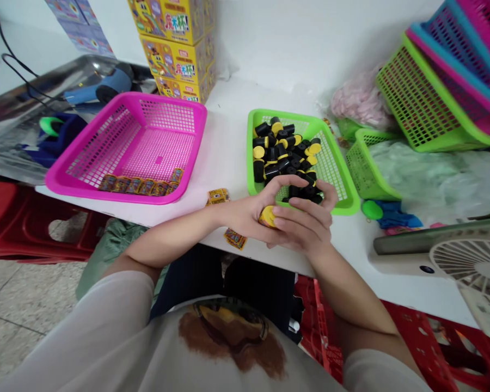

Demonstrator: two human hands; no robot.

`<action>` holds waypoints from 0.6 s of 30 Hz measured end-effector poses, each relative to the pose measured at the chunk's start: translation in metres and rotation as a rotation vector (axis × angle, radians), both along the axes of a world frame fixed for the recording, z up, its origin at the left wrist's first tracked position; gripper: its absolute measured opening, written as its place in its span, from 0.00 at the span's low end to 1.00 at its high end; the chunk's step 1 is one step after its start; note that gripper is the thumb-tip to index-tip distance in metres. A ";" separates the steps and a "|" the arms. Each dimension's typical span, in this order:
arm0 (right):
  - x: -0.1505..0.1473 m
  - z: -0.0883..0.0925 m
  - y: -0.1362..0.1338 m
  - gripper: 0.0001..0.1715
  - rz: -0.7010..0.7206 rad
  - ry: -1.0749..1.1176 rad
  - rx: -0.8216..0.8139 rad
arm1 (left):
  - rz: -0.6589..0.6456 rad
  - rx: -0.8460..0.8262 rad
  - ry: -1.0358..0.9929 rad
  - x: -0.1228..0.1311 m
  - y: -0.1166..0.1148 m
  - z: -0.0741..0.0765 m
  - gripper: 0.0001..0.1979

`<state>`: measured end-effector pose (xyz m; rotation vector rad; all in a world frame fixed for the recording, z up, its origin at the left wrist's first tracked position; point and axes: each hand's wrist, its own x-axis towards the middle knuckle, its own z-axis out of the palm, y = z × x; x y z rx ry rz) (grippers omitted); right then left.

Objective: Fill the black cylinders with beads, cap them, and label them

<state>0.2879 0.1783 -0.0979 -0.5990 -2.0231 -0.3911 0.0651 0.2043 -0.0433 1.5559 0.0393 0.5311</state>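
Both hands meet in front of the green basket (351, 209), over its near edge. Between them is a small cup with a yellow cap (267, 216). My left hand (255, 209) is curled round the cup, while the fingers of my right hand (312, 218) wrap over it from the other side. Much of the cup is hidden by the fingers. Inside the basket lies a heap of black cups with yellow caps (283, 149). Printed wrappers (235, 238) lie on the table by my left wrist, with more wrappers (218, 196) behind the forearm.
A pink basket (196, 141) on the left holds a row of wrapped cups (141, 186). Yellow boxes (173, 60) are stacked behind it. To the right stand nested baskets (416, 103), plastic bags (445, 174) and a small fan (482, 267). A metal tray (92, 62) holds tools.
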 end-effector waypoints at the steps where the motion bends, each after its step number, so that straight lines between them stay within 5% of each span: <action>1: -0.002 -0.001 0.002 0.23 -0.008 0.021 0.006 | 0.014 0.005 -0.006 0.001 0.000 0.000 0.47; 8: -0.012 0.027 0.005 0.13 -0.092 0.007 0.377 | 0.358 0.156 -0.088 0.008 -0.005 0.002 0.40; 10: -0.003 0.026 0.004 0.13 -0.113 -0.073 0.310 | 0.331 0.190 -0.086 0.009 -0.005 0.001 0.38; 14: 0.019 0.016 -0.004 0.17 -0.097 -0.140 -0.091 | 0.279 0.158 -0.097 0.010 -0.006 -0.001 0.37; 18: 0.018 0.021 -0.014 0.19 -0.099 -0.151 0.025 | 0.122 0.085 -0.058 0.006 -0.008 0.002 0.38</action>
